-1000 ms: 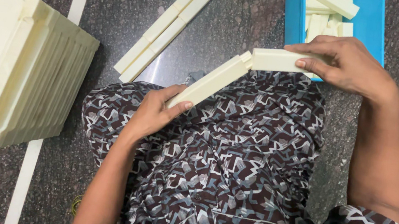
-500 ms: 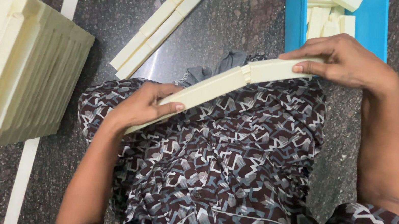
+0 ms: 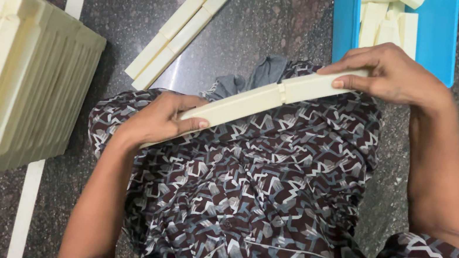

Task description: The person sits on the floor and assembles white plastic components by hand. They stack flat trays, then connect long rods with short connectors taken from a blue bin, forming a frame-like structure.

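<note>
the two cream bars, angled a second ago, now sit nearly in line, joined mid-frame. left hand and right hand each clamp an end.

Bare floor lies open at top centre, between the cream strips and blue bin; stacked cream panels block the left.

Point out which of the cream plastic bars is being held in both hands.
The jointed cream bar across the lap, gripped by the left hand and right hand; the paired bars lie untouched on the floor.
</note>
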